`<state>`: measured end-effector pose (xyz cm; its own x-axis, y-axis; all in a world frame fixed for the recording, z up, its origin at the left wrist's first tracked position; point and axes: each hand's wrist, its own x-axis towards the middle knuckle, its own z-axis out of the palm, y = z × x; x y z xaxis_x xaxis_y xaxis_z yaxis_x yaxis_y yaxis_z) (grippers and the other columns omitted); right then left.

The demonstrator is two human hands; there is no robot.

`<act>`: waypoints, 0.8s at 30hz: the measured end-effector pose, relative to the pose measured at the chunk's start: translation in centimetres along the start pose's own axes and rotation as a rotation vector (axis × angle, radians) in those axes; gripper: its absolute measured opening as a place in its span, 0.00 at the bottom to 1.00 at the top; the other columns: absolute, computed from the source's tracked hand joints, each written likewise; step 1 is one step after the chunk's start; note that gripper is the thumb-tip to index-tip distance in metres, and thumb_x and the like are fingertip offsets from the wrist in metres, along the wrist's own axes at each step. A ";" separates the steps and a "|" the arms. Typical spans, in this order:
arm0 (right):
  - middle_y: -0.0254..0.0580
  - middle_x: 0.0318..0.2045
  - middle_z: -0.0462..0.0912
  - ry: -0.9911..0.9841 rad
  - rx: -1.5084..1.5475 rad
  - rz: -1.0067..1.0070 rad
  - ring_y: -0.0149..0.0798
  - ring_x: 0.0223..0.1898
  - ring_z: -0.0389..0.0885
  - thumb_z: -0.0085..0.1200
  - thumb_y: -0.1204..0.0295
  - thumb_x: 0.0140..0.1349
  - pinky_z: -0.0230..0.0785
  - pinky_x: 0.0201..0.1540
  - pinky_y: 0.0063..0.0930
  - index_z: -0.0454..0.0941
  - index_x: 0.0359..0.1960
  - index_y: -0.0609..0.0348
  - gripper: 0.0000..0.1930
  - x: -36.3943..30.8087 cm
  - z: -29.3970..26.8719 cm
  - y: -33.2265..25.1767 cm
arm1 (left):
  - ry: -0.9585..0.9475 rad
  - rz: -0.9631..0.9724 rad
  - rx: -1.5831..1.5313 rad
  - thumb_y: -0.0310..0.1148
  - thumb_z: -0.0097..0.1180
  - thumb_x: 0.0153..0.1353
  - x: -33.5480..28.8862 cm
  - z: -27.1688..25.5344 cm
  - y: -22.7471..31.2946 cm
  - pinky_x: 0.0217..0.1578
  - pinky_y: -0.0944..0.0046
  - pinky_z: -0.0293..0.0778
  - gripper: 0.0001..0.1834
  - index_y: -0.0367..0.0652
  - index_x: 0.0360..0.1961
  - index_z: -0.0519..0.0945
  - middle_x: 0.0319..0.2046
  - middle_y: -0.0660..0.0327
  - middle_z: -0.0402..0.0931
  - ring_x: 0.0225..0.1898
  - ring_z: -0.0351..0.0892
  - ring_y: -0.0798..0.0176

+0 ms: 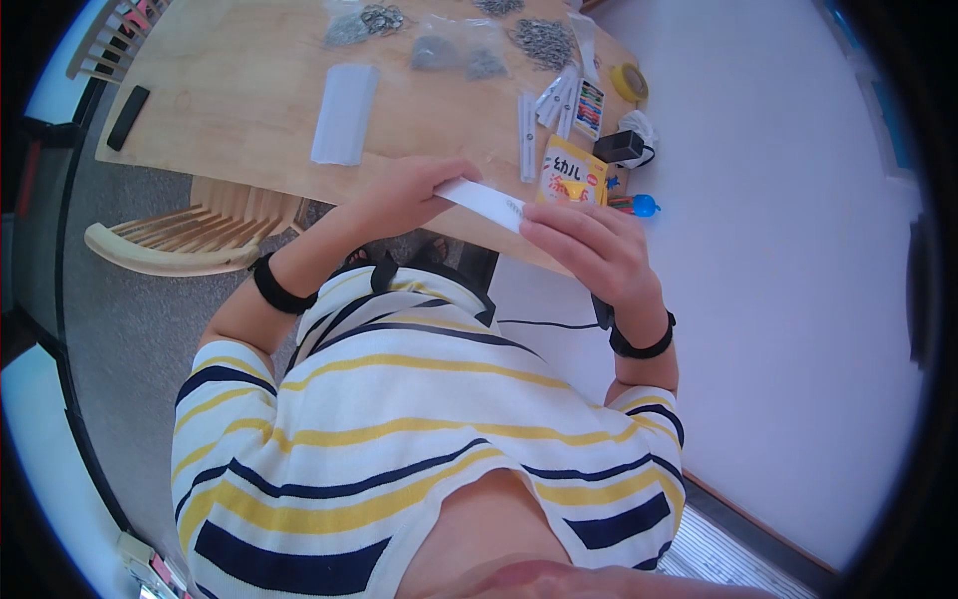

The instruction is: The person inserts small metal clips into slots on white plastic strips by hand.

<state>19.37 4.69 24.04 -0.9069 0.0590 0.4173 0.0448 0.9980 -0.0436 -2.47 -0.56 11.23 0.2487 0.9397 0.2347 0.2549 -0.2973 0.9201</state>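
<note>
A narrow white paper strip (479,203), with small dark print near its right end, is held between my two hands just over the table's near edge. My left hand (407,192) pinches its left end. The fingers of my right hand (597,245) are closed on the right end and cover part of it. Farther up the table, a neat stack of white paper (344,115) lies beyond my left hand. Several similar printed white strips (527,136) lie beyond my right hand, beside a yellow packet (572,170).
Across the wooden table (239,100) lie clear bags of small metal parts (434,52), a loose metal pile (542,44), a crayon box (589,110), a tape roll (629,82) and a black box (619,148). A wooden chair (190,240) stands at left.
</note>
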 end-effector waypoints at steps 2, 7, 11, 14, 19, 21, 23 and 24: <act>0.34 0.35 0.81 -0.006 0.009 -0.007 0.32 0.28 0.79 0.57 0.75 0.43 0.67 0.23 0.20 0.79 0.36 0.55 0.14 0.2 0.2 -0.3 | 0.007 0.034 0.068 0.24 0.53 0.52 -0.4 -0.1 -0.1 0.36 0.59 0.71 0.13 0.44 0.41 0.74 0.33 0.53 0.76 0.37 0.75 0.50; 0.32 0.36 0.80 -0.015 -0.021 -0.014 0.34 0.36 0.78 0.57 0.74 0.42 0.69 0.30 0.23 0.79 0.35 0.54 0.13 1.4 0.7 -1.2 | 0.039 0.079 0.222 0.24 0.55 0.48 -1.6 -1.0 0.1 0.36 0.57 0.71 0.15 0.46 0.39 0.74 0.32 0.55 0.77 0.36 0.76 0.50; 0.31 0.36 0.80 -0.064 0.031 -0.002 0.34 0.37 0.78 0.58 0.74 0.42 0.68 0.31 0.23 0.78 0.33 0.54 0.13 1.9 1.3 -1.9 | 0.032 0.164 0.275 0.25 0.57 0.46 -2.4 -1.1 0.1 0.36 0.57 0.71 0.16 0.46 0.39 0.74 0.32 0.55 0.77 0.36 0.76 0.50; 0.30 0.35 0.78 -0.092 0.042 -0.010 0.34 0.36 0.78 0.58 0.73 0.41 0.68 0.30 0.23 0.78 0.33 0.55 0.13 2.5 1.7 -2.4 | 0.014 0.150 0.274 0.26 0.58 0.45 -2.9 -1.2 0.3 0.36 0.56 0.71 0.17 0.47 0.39 0.74 0.32 0.56 0.77 0.37 0.75 0.50; 0.31 0.34 0.77 -0.150 0.047 -0.056 0.33 0.36 0.78 0.57 0.74 0.42 0.71 0.32 0.23 0.77 0.33 0.54 0.13 3.1 2.8 -3.2 | -0.077 0.113 0.237 0.27 0.59 0.46 -3.3 -1.3 0.9 0.36 0.55 0.70 0.17 0.47 0.40 0.73 0.32 0.55 0.77 0.37 0.75 0.50; 0.31 0.35 0.77 -0.173 0.032 -0.029 0.33 0.36 0.78 0.56 0.74 0.43 0.72 0.33 0.23 0.76 0.33 0.54 0.12 3.4 2.9 -3.8 | -0.095 0.129 0.207 0.28 0.59 0.46 -3.5 -1.2 1.2 0.36 0.55 0.70 0.18 0.47 0.41 0.73 0.32 0.54 0.77 0.37 0.75 0.49; 0.32 0.36 0.77 -0.198 0.019 -0.002 0.34 0.36 0.78 0.56 0.74 0.44 0.72 0.35 0.24 0.76 0.33 0.54 0.12 3.6 3.3 -4.4 | -0.148 0.059 0.191 0.28 0.58 0.46 -3.6 -1.1 1.6 0.37 0.56 0.69 0.16 0.44 0.40 0.74 0.32 0.53 0.76 0.37 0.75 0.49; 0.32 0.35 0.79 -0.179 0.045 0.024 0.33 0.36 0.78 0.56 0.74 0.43 0.70 0.33 0.23 0.77 0.34 0.54 0.12 3.7 3.7 -4.5 | -0.149 0.060 0.188 0.28 0.58 0.46 -3.6 -0.9 1.7 0.37 0.56 0.69 0.16 0.44 0.40 0.74 0.32 0.53 0.76 0.37 0.75 0.49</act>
<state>14.26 0.35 22.44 -0.9662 0.0737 0.2471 0.0519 0.9942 -0.0937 -3.77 -4.29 12.21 0.3997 0.8884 0.2257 0.4014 -0.3910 0.8283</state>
